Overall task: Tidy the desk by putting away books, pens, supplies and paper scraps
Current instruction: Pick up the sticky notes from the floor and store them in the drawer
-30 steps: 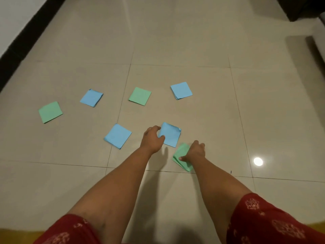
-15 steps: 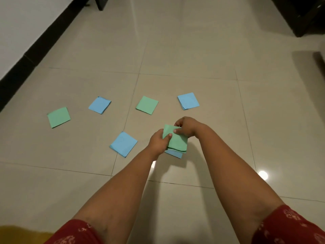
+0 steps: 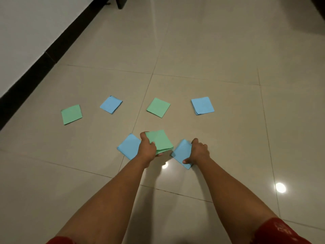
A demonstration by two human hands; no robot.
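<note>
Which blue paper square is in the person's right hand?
The nearest blue square, at lower right: the right hand grips its edge. The other three blue squares lie untouched on the floor; the left hand holds green squares.

Coloured paper squares lie on the tiled floor, 7 in all: 4 blue and 3 green. The blue ones are 1 in the far row left of centre; 1 at the far row's right end; 1 nearer, partly behind the left hand, marked here; and 1 under the right hand, marked here. The green ones are 1 at the far row's left end; 1 in the middle of that row; and 1 gripped in the left hand, apparently a few sheets; hands number 2.
</note>
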